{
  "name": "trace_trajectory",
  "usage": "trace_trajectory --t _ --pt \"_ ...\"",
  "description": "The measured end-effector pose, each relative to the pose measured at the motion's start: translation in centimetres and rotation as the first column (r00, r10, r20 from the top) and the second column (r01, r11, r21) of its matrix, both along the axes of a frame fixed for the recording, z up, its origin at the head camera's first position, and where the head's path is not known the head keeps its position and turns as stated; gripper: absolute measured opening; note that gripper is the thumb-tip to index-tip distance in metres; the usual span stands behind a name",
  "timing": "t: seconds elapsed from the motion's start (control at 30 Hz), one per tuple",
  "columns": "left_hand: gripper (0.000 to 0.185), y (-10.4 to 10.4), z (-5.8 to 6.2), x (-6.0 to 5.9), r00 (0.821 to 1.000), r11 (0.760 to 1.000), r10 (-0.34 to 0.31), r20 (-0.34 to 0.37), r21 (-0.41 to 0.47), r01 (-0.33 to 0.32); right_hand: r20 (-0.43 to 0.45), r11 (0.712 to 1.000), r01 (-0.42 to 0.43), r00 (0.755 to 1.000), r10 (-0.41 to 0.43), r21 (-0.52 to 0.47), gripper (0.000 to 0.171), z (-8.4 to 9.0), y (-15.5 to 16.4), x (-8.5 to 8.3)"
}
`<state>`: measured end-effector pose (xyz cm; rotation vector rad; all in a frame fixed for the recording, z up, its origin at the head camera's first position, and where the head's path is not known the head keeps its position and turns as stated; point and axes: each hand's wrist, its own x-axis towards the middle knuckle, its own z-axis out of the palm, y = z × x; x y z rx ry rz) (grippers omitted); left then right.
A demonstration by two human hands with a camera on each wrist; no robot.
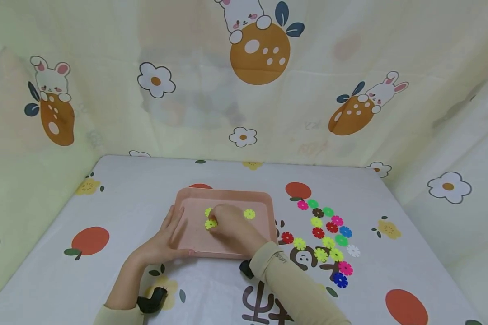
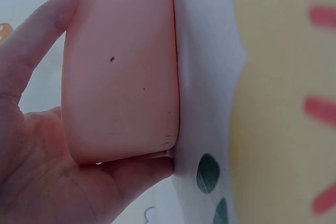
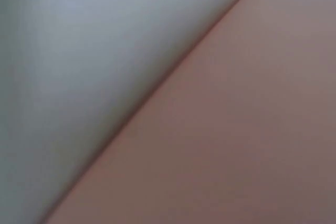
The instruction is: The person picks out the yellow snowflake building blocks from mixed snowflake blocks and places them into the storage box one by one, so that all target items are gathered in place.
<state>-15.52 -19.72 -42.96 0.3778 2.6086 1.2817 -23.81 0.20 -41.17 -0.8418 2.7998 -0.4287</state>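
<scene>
Three yellow-green, notched, flower-shaped flat discs (image 1: 249, 214) lie within the smooth pink rectangular tray (image 1: 244, 195) at the centre of the frame; two are beside the fingertips, one to the right. I record the tray as rounded at the corners, with a raised rim. The left wrist view shows its matte outer surface, marked by small dark specks.

I find the left hand (image 1: 164, 241) bracing the tray's lower left corner, fingers extended along the left side and thumb along the near edge. The right hand (image 1: 233, 225) is bent over the left discs, fingers curled downward; I cannot tell whether it pinches one. The right wrist view is too blurred to settle it.

At right of centre, scattered multicoloured notched discs (image 1: 318, 233) rest on the white, fruit-printed cloth (image 1: 142, 194), which shows slight creasing.
</scene>
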Motion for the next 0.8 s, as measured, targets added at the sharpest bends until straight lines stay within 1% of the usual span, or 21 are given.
trace_trajectory --t 0.1,0.23,0.4,0.6,0.7,0.8 --pt "0.112 -0.03 -0.01 0.0 1.0 1.0 -0.002 -0.002 -0.003 0.002 -0.032 0.999 -0.02 0.999 0.021 0.038 0.023 -0.09 -0.2 -0.07" --pt "0.112 -0.08 -0.01 0.01 1.0 1.0 -0.005 -0.005 -0.004 0.005 -0.073 0.998 -0.025 0.997 0.03 0.066 0.023 -0.25 -0.33 0.0" --pt "0.112 -0.11 -0.05 -0.03 1.0 1.0 -0.004 -0.01 -0.005 0.004 -0.103 0.998 -0.013 0.995 0.02 0.069 0.018 -0.34 -0.56 0.11" --pt "0.111 -0.1 -0.16 -0.1 1.0 1.0 -0.01 -0.018 -0.01 0.01 -0.126 0.997 0.002 0.992 0.009 0.082 0.02 -0.55 -0.91 0.07" --pt "0.112 -0.1 -0.17 -0.09 1.0 1.0 -0.009 -0.016 -0.01 0.009 -0.12 0.997 -0.002 0.993 0.01 0.071 0.02 -0.58 -0.78 0.06" --pt "0.112 -0.14 -0.15 -0.03 1.0 1.0 -0.004 -0.011 -0.018 0.004 -0.073 0.999 -0.001 0.997 0.003 0.033 0.02 -0.71 -0.47 -0.01"
